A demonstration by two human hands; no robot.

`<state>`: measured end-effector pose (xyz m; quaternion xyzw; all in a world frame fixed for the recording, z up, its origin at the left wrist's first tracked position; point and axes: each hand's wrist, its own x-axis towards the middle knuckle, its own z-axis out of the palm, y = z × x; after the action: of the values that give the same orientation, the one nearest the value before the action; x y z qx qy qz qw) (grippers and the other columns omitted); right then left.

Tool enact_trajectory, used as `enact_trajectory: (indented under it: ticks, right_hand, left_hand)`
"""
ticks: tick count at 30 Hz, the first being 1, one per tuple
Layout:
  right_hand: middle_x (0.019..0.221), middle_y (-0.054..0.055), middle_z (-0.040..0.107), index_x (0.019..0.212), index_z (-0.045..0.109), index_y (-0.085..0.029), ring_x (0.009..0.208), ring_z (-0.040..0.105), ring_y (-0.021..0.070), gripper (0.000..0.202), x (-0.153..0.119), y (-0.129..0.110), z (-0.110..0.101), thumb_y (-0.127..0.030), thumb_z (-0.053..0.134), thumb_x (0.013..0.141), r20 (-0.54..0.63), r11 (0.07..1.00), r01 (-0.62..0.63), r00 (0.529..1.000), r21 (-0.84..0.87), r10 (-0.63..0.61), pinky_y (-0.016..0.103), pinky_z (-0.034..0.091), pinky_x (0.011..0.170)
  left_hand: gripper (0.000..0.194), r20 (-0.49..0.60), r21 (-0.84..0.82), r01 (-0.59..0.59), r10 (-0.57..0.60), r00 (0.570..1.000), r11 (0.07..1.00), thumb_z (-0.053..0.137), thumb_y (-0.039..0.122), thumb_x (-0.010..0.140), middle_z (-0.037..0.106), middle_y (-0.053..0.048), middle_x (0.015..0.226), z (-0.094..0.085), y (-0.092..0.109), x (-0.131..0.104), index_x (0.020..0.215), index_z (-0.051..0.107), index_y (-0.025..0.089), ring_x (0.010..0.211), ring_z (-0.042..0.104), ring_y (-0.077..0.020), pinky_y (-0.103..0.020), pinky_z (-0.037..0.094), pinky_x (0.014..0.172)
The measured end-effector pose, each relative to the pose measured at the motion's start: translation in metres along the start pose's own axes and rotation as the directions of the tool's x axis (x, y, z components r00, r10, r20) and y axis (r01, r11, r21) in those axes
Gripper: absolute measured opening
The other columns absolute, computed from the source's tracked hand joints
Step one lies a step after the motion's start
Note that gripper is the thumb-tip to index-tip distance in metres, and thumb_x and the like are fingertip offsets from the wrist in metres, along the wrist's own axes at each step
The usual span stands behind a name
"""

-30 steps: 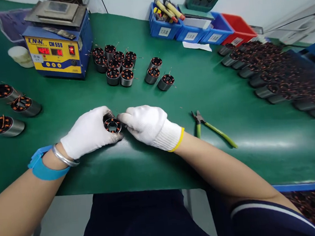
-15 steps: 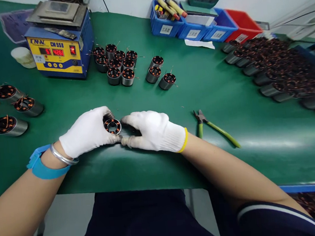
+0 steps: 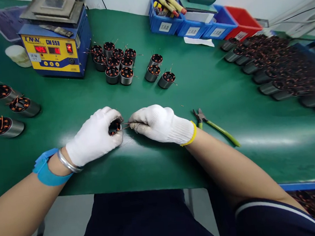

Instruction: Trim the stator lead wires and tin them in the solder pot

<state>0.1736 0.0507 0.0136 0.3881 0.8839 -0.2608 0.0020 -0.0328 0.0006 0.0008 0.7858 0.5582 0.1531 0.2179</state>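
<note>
My left hand (image 3: 95,138), in a white glove, is wrapped round a motor stator (image 3: 115,127), a short metal cylinder with copper windings inside. Its opening is partly hidden by the glove. Thin copper wires (image 3: 126,125) stick out from the stator toward the right. The gloved fingertips of my right hand (image 3: 158,124) pinch the ends of these wires, a small gap away from the stator. Green-handled cutting pliers (image 3: 216,127) lie with spread handles just right of my right wrist.
Several stators (image 3: 118,62) stand behind my hands, with a smaller group (image 3: 153,73) beside them. More stators lie at left (image 3: 8,126) and right (image 3: 271,86). A blue and yellow soldering station (image 3: 53,53) stands back left; blue tool bins (image 3: 165,26) and a red bin (image 3: 241,22) line the wall.
My left hand has turned the stator, so its open face no longer points straight up. My right fingers, spread beside it before, have drawn back slightly and closed on the wires.
</note>
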Motion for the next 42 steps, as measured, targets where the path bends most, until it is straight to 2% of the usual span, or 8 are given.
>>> enact_trajectory:
  ticks: [7,12,18,23,33,37,40,42]
  right_hand:
    - [0.084,0.001,0.072,0.099,0.075,-0.02,0.069,0.059,0.0142,0.026,-0.01,0.005,-0.016,-0.032,0.055,0.089,0.026,0.982,-0.052,0.999,0.182,0.048,0.025,0.035,0.059]
    - [0.116,0.009,0.069,0.118,0.069,-0.016,0.091,0.064,0.0188,0.04,-0.003,0.006,-0.031,-0.043,0.056,0.09,-0.226,0.945,0.082,0.974,0.316,-0.009,0.029,0.047,0.074]
    - [0.075,0.002,0.072,0.087,0.074,-0.019,0.061,0.061,0.0126,0.024,0.027,-0.002,-0.019,-0.041,0.072,0.08,0.289,0.89,-0.18,0.956,0.42,0.057,0.022,0.045,0.057]
    - [0.06,0.002,0.066,0.071,0.065,-0.015,0.052,0.06,0.011,0.018,0.034,-0.003,0.003,-0.027,0.062,0.085,0.383,0.637,-0.309,0.923,0.707,0.023,0.02,0.049,0.051]
    - [0.063,0.0,0.065,0.075,0.063,-0.015,0.053,0.06,0.0106,0.008,0.021,-0.006,0.026,-0.02,0.057,0.074,0.072,0.55,-0.106,0.994,0.829,0.083,0.019,0.048,0.048]
    - [0.063,-0.001,0.062,0.075,0.062,-0.015,0.055,0.057,0.0098,0.009,0.012,-0.009,0.015,-0.022,0.056,0.074,-0.074,0.534,0.074,0.997,0.842,-0.021,0.02,0.046,0.051]
    - [0.063,-0.002,0.062,0.074,0.062,-0.015,0.054,0.054,0.0088,0.01,0.007,-0.012,0.009,-0.024,0.058,0.075,-0.112,0.57,0.119,0.993,0.813,-0.047,0.019,0.043,0.05]
    - [0.064,-0.001,0.063,0.075,0.061,-0.015,0.054,0.055,0.0091,0.01,0.007,-0.011,0.01,-0.025,0.058,0.075,-0.074,0.54,0.077,0.997,0.838,-0.027,0.019,0.045,0.05]
  left_hand:
    - [0.013,-0.094,0.077,-0.036,0.043,0.995,0.996,0.047,0.024,0.075,0.057,-0.009,0.086,0.015,0.002,0.005,0.086,0.054,0.02,0.082,0.053,-0.026,-0.042,0.047,0.075]
    - [0.009,-0.135,0.059,-0.06,0.067,0.989,0.996,0.045,0.022,0.076,0.055,-0.008,0.084,0.02,0.001,0.004,0.082,0.052,0.021,0.081,0.051,-0.0262,-0.042,0.045,0.073]
    - [0.009,-0.135,0.07,-0.064,0.073,0.988,0.995,0.048,0.025,0.073,0.053,-0.008,0.081,0.02,0.0,0.006,0.081,0.048,0.021,0.081,0.052,-0.0277,-0.043,0.046,0.073]
    - [0.011,-0.107,0.067,0.002,0.005,0.994,0.998,0.047,0.023,0.072,0.053,-0.008,0.082,0.018,0.003,0.005,0.082,0.046,0.021,0.082,0.055,-0.0279,-0.044,0.048,0.074]
    - [0.059,-0.059,-0.61,0.131,-0.21,0.976,0.782,0.055,0.039,0.076,0.047,-0.015,0.143,-0.01,-0.015,-0.001,0.129,0.039,0.019,0.114,0.059,-0.0264,-0.04,0.053,0.094]
    - [0.055,0.249,-0.765,0.361,-0.272,0.93,0.533,0.045,0.062,0.084,0.061,-0.018,0.126,-0.035,-0.018,-0.001,0.119,0.048,0.02,0.091,0.069,-0.0261,-0.034,0.057,0.061]
    - [0.057,0.54,-0.609,0.534,-0.187,0.821,0.587,0.056,0.06,0.083,0.072,-0.012,0.089,-0.042,-0.015,-0.006,0.125,0.053,0.021,0.06,0.067,-0.0225,-0.028,0.047,0.039]
    - [0.06,0.463,-0.613,0.479,-0.206,0.862,0.629,0.065,0.049,0.081,0.073,-0.009,0.088,-0.042,-0.011,-0.01,0.132,0.051,0.023,0.058,0.067,-0.0212,-0.027,0.047,0.039]
